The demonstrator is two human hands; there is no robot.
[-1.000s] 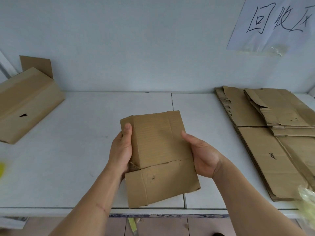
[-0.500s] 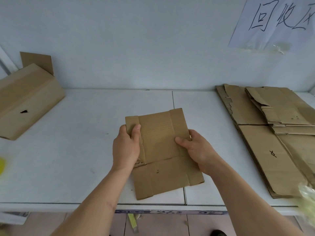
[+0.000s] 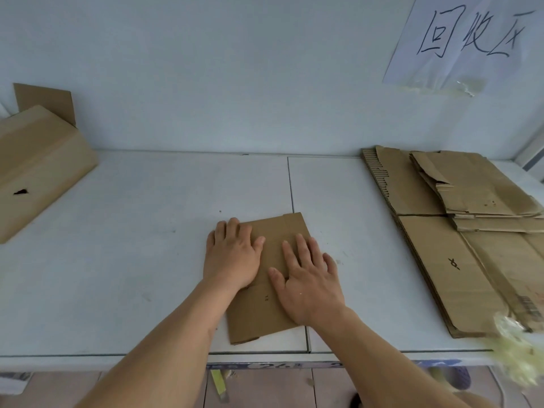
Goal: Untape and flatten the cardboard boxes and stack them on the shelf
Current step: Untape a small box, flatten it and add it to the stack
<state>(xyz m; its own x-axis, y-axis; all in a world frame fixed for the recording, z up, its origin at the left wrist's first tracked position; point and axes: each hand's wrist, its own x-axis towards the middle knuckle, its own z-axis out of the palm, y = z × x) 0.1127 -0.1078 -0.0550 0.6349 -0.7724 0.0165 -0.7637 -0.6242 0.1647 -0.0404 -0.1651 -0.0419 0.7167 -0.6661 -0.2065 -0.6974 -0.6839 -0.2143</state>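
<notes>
Both hands lie flat on the small flattened box (image 3: 266, 307), which rests on the white shelf (image 3: 141, 260) close to its near edge, straddling the seam between the two shelf panels. We take this box as our landmark.

Left hand (image 3: 231, 259): palm down on the box's left side, fingers straight and together, reaching to the box's far left corner; the outer fingers overhang the box edge onto the shelf. It grips nothing, it only presses.

Right hand (image 3: 309, 285): palm down on the box's right side, fingers straight and slightly spread, thumb pointing toward the left hand. Also gripping nothing, pressing flat. The two hands are near each other but apart, with a strip of cardboard showing between them.

The box looks collapsed to a thin slab; a fold line crosses it under the hands, and its near edge sits just short of the shelf's front lip.

Right of the box, well apart: a stack of flattened boxes (image 3: 441, 260), several layers, corrugated edges showing along its left side, a small black mark on one panel.

Left of the box, well apart: a larger box (image 3: 38, 172), tilted, one flap (image 3: 44, 101) standing up against the wall.

Above and right of the box, on the wall: a paper sign (image 3: 471, 39) with handwritten characters, taped at its lower edge.
</notes>
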